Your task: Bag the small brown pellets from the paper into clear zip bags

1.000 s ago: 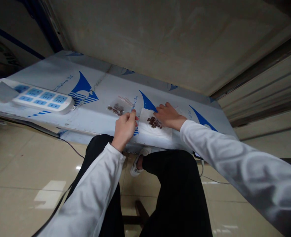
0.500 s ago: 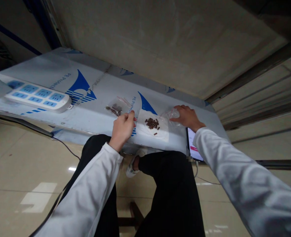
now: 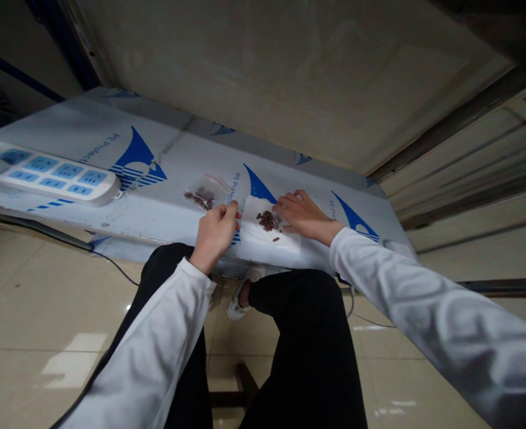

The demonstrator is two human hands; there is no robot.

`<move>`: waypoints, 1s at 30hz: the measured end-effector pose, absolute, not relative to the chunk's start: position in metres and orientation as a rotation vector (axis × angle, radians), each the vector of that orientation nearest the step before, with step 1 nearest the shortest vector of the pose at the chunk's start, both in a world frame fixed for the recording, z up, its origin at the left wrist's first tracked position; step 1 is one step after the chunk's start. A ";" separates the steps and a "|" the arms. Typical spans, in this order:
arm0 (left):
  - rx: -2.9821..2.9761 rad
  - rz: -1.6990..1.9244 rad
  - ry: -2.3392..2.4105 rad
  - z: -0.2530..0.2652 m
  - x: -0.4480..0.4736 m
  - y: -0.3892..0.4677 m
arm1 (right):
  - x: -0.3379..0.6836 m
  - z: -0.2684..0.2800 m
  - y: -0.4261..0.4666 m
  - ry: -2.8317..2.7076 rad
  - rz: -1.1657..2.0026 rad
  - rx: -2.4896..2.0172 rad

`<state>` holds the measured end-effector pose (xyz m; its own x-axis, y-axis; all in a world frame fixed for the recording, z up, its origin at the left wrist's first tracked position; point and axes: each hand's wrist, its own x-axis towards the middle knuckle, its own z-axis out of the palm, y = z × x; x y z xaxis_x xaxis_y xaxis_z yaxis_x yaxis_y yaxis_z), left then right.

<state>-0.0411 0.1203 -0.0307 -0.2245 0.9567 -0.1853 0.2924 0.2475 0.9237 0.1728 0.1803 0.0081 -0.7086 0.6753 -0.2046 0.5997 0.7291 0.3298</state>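
A loose pile of small brown screw-like pieces [image 3: 268, 221] lies on a white paper sheet [image 3: 289, 243], with one piece apart near its front edge. My right hand [image 3: 305, 215] reaches over the sheet from the right, its fingers closed on a clear plastic bag [image 3: 279, 221] at the pile's right side; the bag is hard to see. To the left of the sheet is my left hand [image 3: 215, 233], closed with thumb and forefinger together; whatever it may hold is hidden. Just beyond it rests a clear zip bag [image 3: 204, 194] with similar dark pieces inside.
A white power strip [image 3: 66, 177] with blue sockets is on the left of the bench [image 3: 173, 205], which is covered in blue-printed film. A grey panel [image 3: 289, 77] rises behind. My knees are against the bench's front edge, and a cable [image 3: 115, 266] hangs at left.
My right hand has moved left with the clear bag, from beside the paper sheet to the pile. The phone at the right is now covered by my right sleeve. My left hand stays closed.
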 end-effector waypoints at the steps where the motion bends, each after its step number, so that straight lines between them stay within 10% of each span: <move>1: 1.162 1.003 1.690 -0.030 -0.041 0.120 | 0.176 0.008 0.183 2.607 0.347 1.106; 13: 1.188 0.971 1.694 -0.025 -0.043 0.119 | 0.237 -0.066 0.200 1.986 0.106 2.499; 24: 1.234 0.934 1.723 -0.025 -0.043 0.119 | 0.192 -0.023 0.213 2.511 0.396 2.468; 30: 1.312 0.799 1.763 -0.033 -0.043 0.111 | 0.069 -0.030 0.228 2.952 0.000 1.777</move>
